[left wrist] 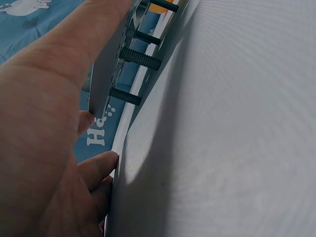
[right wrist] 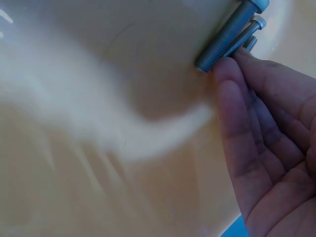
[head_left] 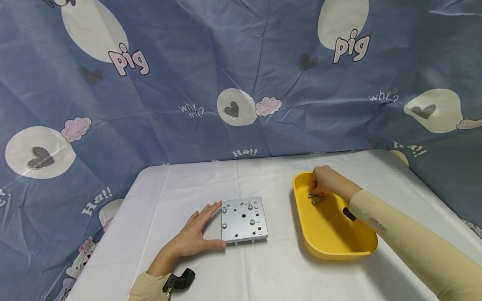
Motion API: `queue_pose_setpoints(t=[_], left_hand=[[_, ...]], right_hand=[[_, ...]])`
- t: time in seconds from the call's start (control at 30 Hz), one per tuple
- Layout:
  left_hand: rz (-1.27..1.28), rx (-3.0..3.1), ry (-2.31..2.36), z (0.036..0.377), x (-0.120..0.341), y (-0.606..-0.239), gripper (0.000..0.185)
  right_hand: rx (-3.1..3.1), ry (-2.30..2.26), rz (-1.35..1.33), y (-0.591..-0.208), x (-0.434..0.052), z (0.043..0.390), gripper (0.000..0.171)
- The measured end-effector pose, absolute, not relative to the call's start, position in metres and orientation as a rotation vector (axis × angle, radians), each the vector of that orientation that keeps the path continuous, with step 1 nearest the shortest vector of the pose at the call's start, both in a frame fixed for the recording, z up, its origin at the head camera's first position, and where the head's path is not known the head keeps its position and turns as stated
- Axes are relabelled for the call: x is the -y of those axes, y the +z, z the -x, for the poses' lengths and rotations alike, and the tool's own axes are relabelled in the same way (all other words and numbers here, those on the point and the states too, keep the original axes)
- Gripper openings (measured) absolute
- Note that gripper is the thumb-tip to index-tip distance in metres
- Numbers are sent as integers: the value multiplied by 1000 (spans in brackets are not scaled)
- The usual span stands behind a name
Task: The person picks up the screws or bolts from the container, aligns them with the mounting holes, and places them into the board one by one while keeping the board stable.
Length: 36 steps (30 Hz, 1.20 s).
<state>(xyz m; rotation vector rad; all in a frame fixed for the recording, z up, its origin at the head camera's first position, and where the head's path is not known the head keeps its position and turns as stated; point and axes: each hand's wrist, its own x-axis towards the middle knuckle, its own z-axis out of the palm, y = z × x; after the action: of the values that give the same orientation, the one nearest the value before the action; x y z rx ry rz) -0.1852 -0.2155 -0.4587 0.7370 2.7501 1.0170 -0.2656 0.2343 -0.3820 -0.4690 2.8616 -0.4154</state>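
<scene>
My left hand (head_left: 193, 234) rests at the left edge of a silver metal plate (head_left: 237, 223), thumb by its near corner and straight fingers reaching toward the far corner. Several socket-head screws stand in the plate; in the left wrist view threaded screw shanks (left wrist: 140, 58) stick out beneath it. Inside a yellow tray (head_left: 331, 230), my right hand (head_left: 333, 182) reaches down at the far end. Its thumb and fingertips pinch a thin screw (right wrist: 245, 34), seen in the right wrist view. A thicker screw (right wrist: 229, 38) lies right beside it. The pinched end is partly hidden by the fingers.
A white cloth (head_left: 271, 271) covers the table. Behind it hangs a blue printed curtain (head_left: 211, 138). The tray's raised rim (head_left: 339, 256) stands to the right of the plate. A black wrist strap (head_left: 182, 280) is on the left wrist.
</scene>
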Motion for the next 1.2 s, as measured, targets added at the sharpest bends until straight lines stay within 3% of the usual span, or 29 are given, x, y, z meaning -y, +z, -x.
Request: queue_pose_setpoints(t=[1.2], left_hand=[[-728, -2782, 993, 187, 212, -462, 124]], right_hand=[[-2868, -367, 380, -385, -234, 273, 14]])
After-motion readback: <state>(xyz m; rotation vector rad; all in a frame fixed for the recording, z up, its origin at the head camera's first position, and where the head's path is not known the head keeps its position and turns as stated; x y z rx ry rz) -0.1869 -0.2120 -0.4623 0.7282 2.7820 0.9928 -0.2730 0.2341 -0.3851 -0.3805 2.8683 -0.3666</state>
